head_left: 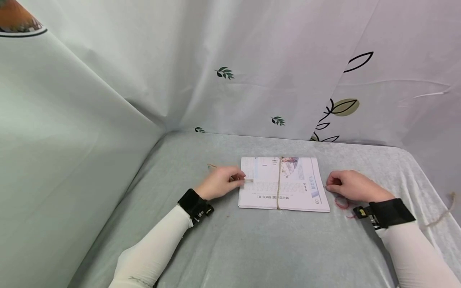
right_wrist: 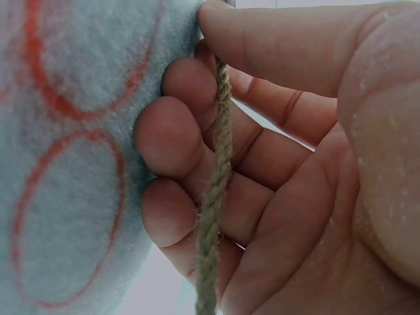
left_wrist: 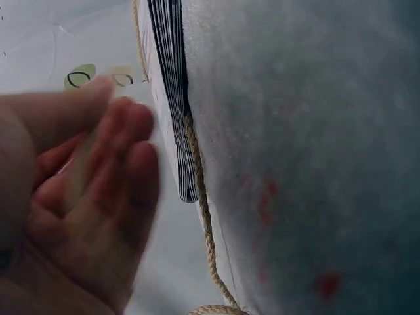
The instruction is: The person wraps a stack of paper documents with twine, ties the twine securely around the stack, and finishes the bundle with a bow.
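Note:
A folded stack of newspapers (head_left: 263, 199) lies flat on the cloth-covered table, with one strand of twine (head_left: 279, 180) running across its middle from back to front. At its left side, my left hand (head_left: 220, 182) pinches a short twine end that pokes out over the paper. The left wrist view shows braided twine (left_wrist: 205, 213) coming from beneath the stack's layered edge (left_wrist: 172, 72); the hand is blurred there. Just off the right edge, my right hand (head_left: 354, 186) pinches twine between thumb and forefinger, and the strand (right_wrist: 223, 144) hangs across its curled fingers in the right wrist view.
Red curved marks (head_left: 341, 203) show on the grey cloth (head_left: 273, 248) near the right wrist. A loose length of twine (head_left: 441, 216) trails at the far right. A white printed curtain (head_left: 248, 104) stands behind the table and another sheet (head_left: 72, 140) to the left.

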{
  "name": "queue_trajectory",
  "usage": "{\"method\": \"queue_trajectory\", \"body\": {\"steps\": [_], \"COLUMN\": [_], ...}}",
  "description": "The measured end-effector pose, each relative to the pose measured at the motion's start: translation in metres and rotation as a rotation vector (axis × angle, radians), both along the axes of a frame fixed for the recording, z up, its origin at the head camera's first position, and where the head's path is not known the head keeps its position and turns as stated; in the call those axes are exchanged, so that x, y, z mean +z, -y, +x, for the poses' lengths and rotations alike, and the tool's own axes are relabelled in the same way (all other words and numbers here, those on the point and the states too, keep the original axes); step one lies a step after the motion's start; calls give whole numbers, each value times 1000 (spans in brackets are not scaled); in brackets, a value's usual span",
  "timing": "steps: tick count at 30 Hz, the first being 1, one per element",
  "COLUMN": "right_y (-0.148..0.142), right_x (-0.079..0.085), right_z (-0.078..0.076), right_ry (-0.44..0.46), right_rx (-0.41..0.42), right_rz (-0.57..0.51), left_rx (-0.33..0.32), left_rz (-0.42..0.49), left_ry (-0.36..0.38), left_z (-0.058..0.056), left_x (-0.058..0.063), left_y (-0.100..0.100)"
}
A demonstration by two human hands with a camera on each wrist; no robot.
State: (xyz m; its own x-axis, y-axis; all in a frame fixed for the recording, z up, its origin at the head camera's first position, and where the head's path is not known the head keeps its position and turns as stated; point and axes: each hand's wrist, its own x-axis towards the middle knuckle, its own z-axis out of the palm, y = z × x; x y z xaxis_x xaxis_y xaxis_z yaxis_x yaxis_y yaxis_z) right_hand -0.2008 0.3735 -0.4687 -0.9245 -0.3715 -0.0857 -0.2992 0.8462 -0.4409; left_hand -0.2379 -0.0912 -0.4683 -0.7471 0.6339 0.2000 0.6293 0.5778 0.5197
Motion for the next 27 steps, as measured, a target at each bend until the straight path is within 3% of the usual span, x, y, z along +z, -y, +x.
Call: {"method": "queue_trajectory", "body": {"steps": [6, 13, 17, 23, 27], "right_y": [1, 0, -1, -2, -1], "right_x": [0, -1, -1, -2, -1], "right_z": [0, -1, -1, -1, -1], "right_ry": [5, 3, 3, -3, 17], "right_rx": [1, -5, -6, 0, -2], "right_rz": [-5, 1, 1, 6, 4], "left_rx": [-89, -102, -119, -155, -81], "left_rz": [-138, -295, -370, -375, -303], "left_ry": [18, 163, 206, 175, 109], "left_z": [0, 3, 6, 4, 4], "left_x": [4, 23, 29, 26, 22], "left_y": [6, 20, 24, 22, 18]}}
